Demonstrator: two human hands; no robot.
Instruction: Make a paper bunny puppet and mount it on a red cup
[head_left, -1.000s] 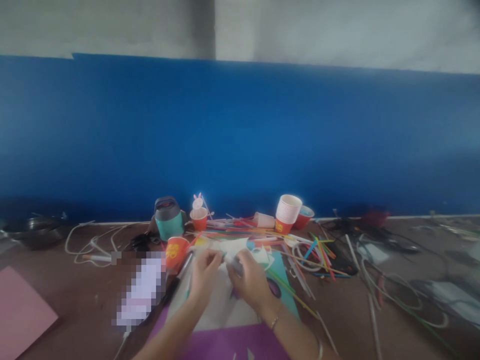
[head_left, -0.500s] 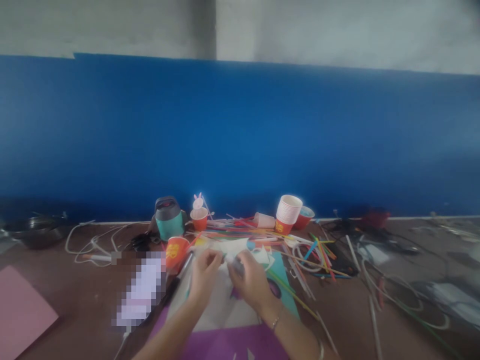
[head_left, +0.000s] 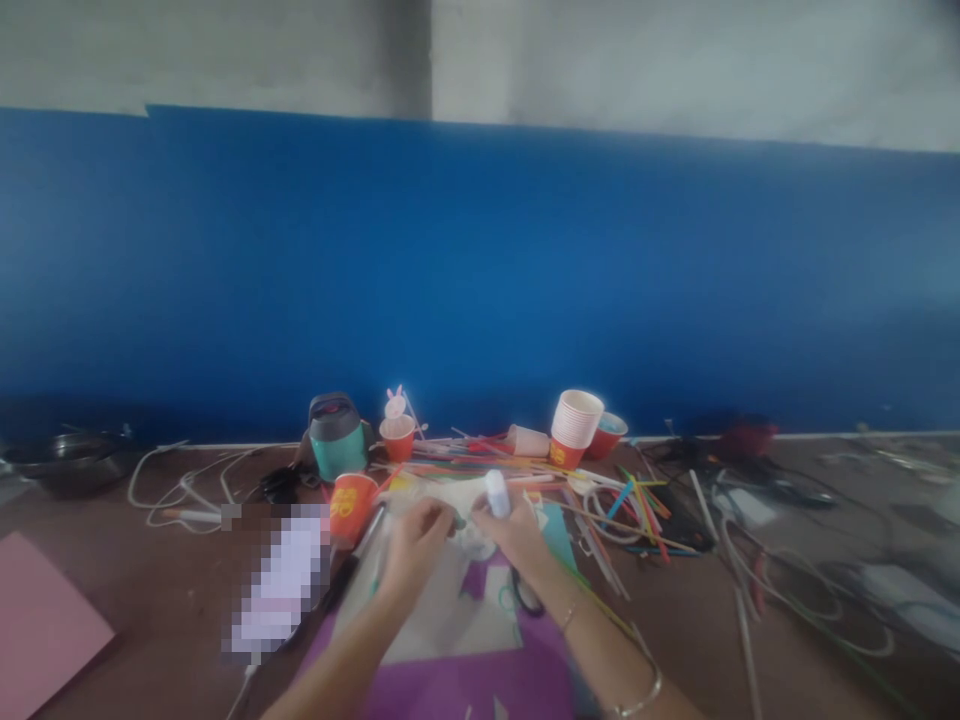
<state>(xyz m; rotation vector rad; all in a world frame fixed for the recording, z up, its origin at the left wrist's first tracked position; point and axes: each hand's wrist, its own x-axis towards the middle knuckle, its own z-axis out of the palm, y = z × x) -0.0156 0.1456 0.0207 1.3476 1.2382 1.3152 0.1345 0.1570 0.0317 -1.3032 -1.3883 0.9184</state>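
My right hand (head_left: 511,527) is closed around a white glue stick (head_left: 496,492), which stands nearly upright. My left hand (head_left: 421,537) is closed in a pinch at a small dark-green bit, too blurred to name. Both hands are close together over a white paper sheet (head_left: 427,630) lying on purple paper (head_left: 450,690). Below the right hand, the dark loop of a scissors handle (head_left: 529,597) shows in part. White paper scraps (head_left: 474,543) lie between the hands.
Red paper cups (head_left: 352,508), a cup stack (head_left: 576,425) and a teal flask (head_left: 337,447) stand around the papers. Coloured sticks (head_left: 645,510) lie at right. A pixelated phone-like object (head_left: 281,585) and pink paper (head_left: 45,610) lie left. Cables (head_left: 187,490) spread both sides; a blue wall (head_left: 480,270) stands behind.
My right hand has turned and moved slightly up and right, bringing the glue stick into plain view. The two hands are a little farther apart, uncovering paper and scissors handle beneath.
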